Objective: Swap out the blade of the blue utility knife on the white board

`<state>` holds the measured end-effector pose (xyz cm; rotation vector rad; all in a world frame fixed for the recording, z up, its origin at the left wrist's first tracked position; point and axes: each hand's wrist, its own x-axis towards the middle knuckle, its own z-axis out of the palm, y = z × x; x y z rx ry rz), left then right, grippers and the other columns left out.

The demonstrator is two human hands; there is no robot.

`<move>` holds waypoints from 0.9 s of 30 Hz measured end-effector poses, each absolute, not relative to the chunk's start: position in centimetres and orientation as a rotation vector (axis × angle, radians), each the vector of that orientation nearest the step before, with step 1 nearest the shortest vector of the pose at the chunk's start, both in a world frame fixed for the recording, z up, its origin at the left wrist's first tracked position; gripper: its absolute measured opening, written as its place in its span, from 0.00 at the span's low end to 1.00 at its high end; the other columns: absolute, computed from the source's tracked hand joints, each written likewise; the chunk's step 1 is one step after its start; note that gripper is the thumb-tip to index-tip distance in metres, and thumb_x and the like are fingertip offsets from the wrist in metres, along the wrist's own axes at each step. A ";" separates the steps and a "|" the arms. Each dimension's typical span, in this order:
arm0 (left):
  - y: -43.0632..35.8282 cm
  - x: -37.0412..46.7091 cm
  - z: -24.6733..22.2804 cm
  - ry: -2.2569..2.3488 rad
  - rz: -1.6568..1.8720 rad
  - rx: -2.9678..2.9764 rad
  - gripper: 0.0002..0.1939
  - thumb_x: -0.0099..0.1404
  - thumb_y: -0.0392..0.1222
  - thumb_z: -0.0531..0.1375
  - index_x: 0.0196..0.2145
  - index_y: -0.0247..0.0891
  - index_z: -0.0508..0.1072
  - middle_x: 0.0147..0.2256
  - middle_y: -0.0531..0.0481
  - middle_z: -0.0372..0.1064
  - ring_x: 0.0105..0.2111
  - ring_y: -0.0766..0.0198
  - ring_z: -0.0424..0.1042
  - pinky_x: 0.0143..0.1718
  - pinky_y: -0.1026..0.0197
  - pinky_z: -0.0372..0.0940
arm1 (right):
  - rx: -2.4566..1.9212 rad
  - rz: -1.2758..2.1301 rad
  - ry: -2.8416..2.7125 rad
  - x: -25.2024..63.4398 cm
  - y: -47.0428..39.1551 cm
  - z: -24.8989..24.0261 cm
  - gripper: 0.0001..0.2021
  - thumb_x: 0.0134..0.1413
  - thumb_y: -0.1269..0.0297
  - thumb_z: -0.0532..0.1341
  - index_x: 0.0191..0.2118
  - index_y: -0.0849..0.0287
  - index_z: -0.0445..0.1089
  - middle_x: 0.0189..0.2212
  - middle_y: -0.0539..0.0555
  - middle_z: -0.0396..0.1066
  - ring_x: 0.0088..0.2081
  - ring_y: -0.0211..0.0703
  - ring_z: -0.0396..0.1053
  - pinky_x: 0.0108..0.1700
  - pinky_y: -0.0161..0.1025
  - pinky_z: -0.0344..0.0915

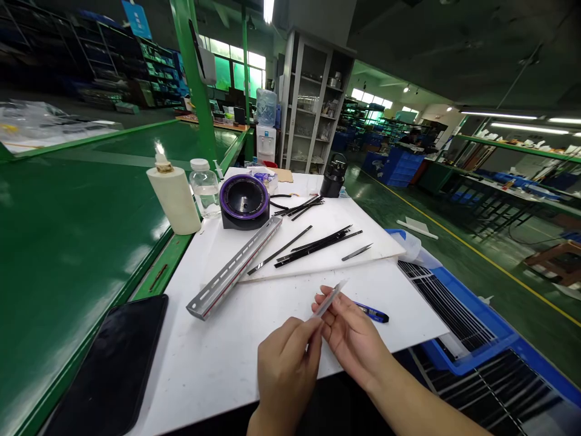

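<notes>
Both hands sit closest to the head camera: the left hand (285, 357) and right hand (349, 336) pinch a thin pale translucent strip (330, 298) between fingertips, just above the white board (218, 357). That strip looks flimsy, so a tight squeeze could probably bend it. A blue utility knife (373, 313) lies right beside the right hand, easy to bump.

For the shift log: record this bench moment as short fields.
Left hand: pinches lower end of thin clear strip
Right hand: fingers along the strip's upper part
Under the hands: white board
Beside right hand: blue utility knife
Farther back: perforated grey metal rail, loose thin black strips, purple-rimmed black round fixture
Left edge: black phone
</notes>
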<state>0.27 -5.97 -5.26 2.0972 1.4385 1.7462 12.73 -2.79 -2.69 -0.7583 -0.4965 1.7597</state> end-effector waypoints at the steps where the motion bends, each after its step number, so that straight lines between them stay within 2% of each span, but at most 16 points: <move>1: -6.1 0.3 -5.2 1.415 1.732 2.090 0.11 0.59 0.29 0.60 0.39 0.41 0.74 0.23 0.54 0.67 0.21 0.69 0.64 0.23 0.66 0.59 | -0.760 1.767 -0.488 12.7 -2.7 -2.8 0.15 0.50 0.63 0.70 0.43 0.61 0.74 0.36 0.55 0.76 0.40 0.41 0.72 0.43 0.37 0.68; 3: -6.4 0.2 -4.7 1.349 1.759 1.879 0.09 0.60 0.32 0.60 0.38 0.42 0.74 0.23 0.55 0.65 0.21 0.70 0.64 0.23 0.67 0.59 | -0.769 1.789 -0.482 12.9 -2.4 -3.0 0.13 0.51 0.63 0.69 0.43 0.61 0.74 0.34 0.53 0.76 0.37 0.39 0.72 0.40 0.35 0.69; 5: -6.7 -0.3 -4.0 1.204 1.805 1.417 0.07 0.62 0.37 0.58 0.39 0.42 0.73 0.24 0.55 0.64 0.23 0.69 0.65 0.25 0.66 0.62 | -0.777 1.842 -0.493 13.3 -2.1 -3.1 0.13 0.53 0.64 0.68 0.43 0.62 0.74 0.31 0.52 0.74 0.33 0.37 0.71 0.36 0.34 0.69; 8: -6.7 -1.6 -3.3 0.889 1.684 0.797 0.08 0.65 0.42 0.54 0.40 0.41 0.70 0.30 0.53 0.64 0.27 0.68 0.68 0.33 0.63 0.68 | -0.791 1.975 -0.538 13.9 -2.0 -3.3 0.14 0.54 0.66 0.66 0.45 0.67 0.73 0.29 0.53 0.73 0.28 0.37 0.70 0.29 0.33 0.68; 11: -6.0 -2.3 -3.6 0.863 1.568 0.601 0.06 0.64 0.44 0.58 0.39 0.41 0.68 0.32 0.55 0.67 0.34 0.67 0.72 0.43 0.60 0.68 | -0.794 2.106 -0.598 14.2 -2.4 -3.5 0.15 0.54 0.66 0.66 0.46 0.69 0.73 0.27 0.55 0.73 0.25 0.36 0.70 0.26 0.32 0.66; 14: -5.2 -2.3 -4.5 0.999 1.590 0.513 0.13 0.60 0.45 0.64 0.41 0.40 0.69 0.36 0.53 0.71 0.41 0.64 0.73 0.49 0.58 0.66 | -0.776 2.184 -0.655 14.2 -3.0 -3.4 0.15 0.54 0.67 0.66 0.47 0.69 0.72 0.27 0.55 0.73 0.24 0.36 0.70 0.24 0.31 0.65; 19: -4.7 -2.0 -5.1 1.050 1.633 0.356 0.19 0.56 0.47 0.67 0.44 0.36 0.73 0.40 0.47 0.74 0.38 0.65 0.73 0.44 0.59 0.68 | -0.717 2.240 -0.814 14.4 -3.8 -2.9 0.19 0.55 0.65 0.66 0.50 0.67 0.70 0.28 0.56 0.74 0.24 0.35 0.70 0.23 0.29 0.66; 27: -5.0 -2.0 -4.6 1.056 1.602 0.380 0.20 0.56 0.47 0.67 0.44 0.37 0.74 0.42 0.46 0.76 0.36 0.66 0.72 0.41 0.61 0.68 | -0.656 2.309 -0.826 14.6 -3.7 -4.0 0.18 0.53 0.64 0.68 0.48 0.66 0.71 0.28 0.60 0.76 0.22 0.38 0.72 0.19 0.29 0.67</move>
